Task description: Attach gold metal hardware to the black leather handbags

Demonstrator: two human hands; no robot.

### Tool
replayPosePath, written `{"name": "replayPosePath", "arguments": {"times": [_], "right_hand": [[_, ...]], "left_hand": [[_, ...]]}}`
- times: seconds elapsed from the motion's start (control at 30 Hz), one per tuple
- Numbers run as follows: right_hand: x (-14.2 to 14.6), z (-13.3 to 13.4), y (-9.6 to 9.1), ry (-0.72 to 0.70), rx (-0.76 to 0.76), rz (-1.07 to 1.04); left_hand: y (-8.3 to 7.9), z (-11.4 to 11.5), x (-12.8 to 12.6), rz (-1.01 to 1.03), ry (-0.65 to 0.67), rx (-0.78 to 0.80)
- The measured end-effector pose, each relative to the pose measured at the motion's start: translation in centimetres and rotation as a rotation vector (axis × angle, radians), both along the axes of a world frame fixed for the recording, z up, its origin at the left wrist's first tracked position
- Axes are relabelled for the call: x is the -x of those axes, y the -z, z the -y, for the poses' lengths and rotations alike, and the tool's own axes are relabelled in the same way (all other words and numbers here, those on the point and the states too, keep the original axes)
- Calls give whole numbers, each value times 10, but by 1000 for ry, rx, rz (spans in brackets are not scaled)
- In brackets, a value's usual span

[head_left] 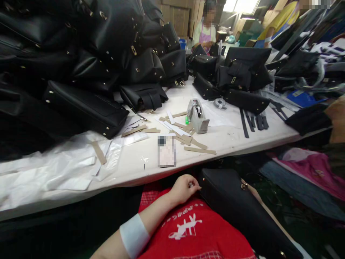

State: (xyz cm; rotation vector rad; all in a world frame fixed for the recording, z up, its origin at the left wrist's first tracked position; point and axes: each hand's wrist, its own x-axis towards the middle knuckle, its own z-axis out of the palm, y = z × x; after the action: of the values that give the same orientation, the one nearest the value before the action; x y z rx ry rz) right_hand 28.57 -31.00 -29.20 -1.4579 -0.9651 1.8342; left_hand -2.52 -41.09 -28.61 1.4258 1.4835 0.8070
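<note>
A black handbag (229,201) lies slanted across my lap against the red apron (199,226). Small metal studs show at its corners, and a gold-coloured fitting (244,186) sits on its upper edge. My left hand (185,187) is closed beside the bag's near end, its fingers curled with a small shiny bit showing between them; what it is, I cannot make out. On the bag's far side is my right hand (252,191), at the edge by the gold-coloured fitting. The bag hides most of that hand, including its fingers.
Black handbags (105,46) are piled high along the table's left and back. On the white tabletop (134,163) lie a phone (166,153), a tape dispenser (198,118), card strips (199,150), a grey roll (220,103) and black straps (244,124). Another person (205,32) works behind.
</note>
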Motion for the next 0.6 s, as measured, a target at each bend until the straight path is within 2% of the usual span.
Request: {"name": "replayPosePath", "arguments": {"times": [0.1,0.2,0.3,0.4,0.43,0.5,0.6], "right_hand": [[-8,3,4,-7,40,-28],[-22,3,-9,-28,47,-43],[-38,-4,-45,-101,-8,-42],[-47,-12,-93,-324,-75,57],[-48,-14,-107,-416,-105,109],[-45,-13,-129,-582,-159,215],[-29,-8,-141,-735,-208,329]], "left_hand": [[-4,-1,3,28,112,77],[-9,6,9,97,263,133],[-15,14,20,206,270,97],[-26,9,31,275,206,61],[-31,3,33,226,178,45],[-42,-17,33,-16,105,-36],[-54,-59,22,-553,112,-207]]}}
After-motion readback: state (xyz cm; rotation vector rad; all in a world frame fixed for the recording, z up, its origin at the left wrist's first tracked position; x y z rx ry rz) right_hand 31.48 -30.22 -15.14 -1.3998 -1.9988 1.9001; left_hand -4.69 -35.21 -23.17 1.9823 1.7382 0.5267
